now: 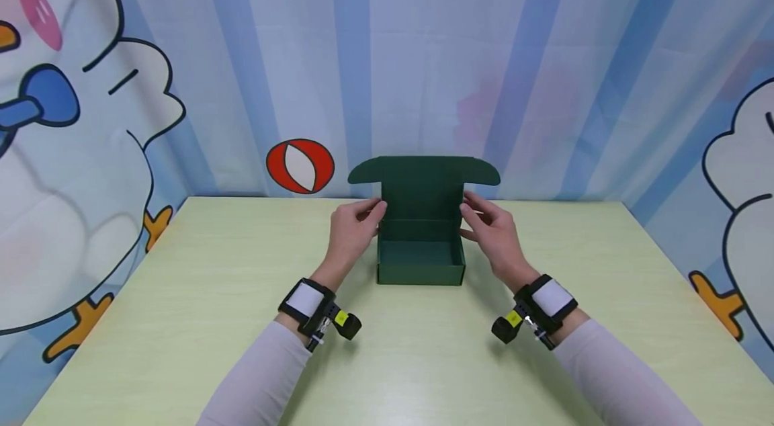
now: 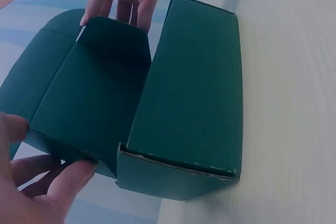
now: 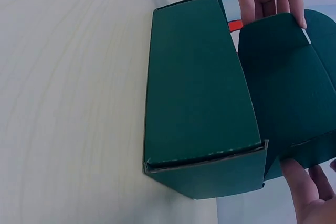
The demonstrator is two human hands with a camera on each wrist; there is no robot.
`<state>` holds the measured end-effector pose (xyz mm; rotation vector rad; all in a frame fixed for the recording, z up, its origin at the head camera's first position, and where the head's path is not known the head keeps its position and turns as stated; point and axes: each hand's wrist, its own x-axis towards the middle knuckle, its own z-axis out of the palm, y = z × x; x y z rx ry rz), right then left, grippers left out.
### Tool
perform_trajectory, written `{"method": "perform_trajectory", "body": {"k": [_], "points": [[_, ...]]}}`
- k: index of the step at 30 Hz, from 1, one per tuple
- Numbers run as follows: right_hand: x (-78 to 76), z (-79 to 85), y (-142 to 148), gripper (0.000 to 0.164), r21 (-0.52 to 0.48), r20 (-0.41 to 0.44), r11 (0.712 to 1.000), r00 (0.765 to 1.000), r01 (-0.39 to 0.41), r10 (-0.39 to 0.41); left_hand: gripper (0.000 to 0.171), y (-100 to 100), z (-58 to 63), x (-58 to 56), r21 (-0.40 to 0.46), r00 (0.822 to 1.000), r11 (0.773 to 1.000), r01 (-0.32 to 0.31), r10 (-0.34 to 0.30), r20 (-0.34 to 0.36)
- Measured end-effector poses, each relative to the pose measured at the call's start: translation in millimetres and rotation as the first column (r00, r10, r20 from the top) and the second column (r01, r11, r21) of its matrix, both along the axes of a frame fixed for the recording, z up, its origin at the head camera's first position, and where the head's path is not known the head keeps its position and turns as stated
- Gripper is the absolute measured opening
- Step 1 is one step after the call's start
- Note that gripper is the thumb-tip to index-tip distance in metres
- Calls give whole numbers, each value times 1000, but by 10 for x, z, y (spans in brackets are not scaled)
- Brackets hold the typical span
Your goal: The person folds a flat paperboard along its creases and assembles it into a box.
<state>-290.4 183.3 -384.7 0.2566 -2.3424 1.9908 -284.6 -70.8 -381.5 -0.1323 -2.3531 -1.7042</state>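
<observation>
A dark green cardboard box stands on the table with its lid raised and its tray facing me. At the lid's left side flap is my left hand, thumb at the flap's upper corner and the other fingers against its outer face. My right hand holds the right side flap in the same way, its thumb by the slit at the top. Both side flaps are bent inward from the lid, and the rounded ears spread outward above the hands. The tray's inside shows nothing in it.
The pale wooden table stretches around the box. Behind its back edge hangs a blue striped curtain with printed cartoon birds and a red and white ball. Each wrist carries a strapped camera.
</observation>
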Motion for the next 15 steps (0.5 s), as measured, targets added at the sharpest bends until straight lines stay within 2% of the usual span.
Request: {"method": "perform_trajectory", "body": {"k": [7, 15], "points": [[-4, -34, 89, 58, -12, -5, 996, 997, -83, 83, 45, -82, -68, -3, 64, 994, 993, 96, -99, 46], [-1, -87, 196, 60, -34, 27, 985, 986, -166, 167, 50, -204, -134, 11, 104, 972, 970, 220, -228, 65]]}}
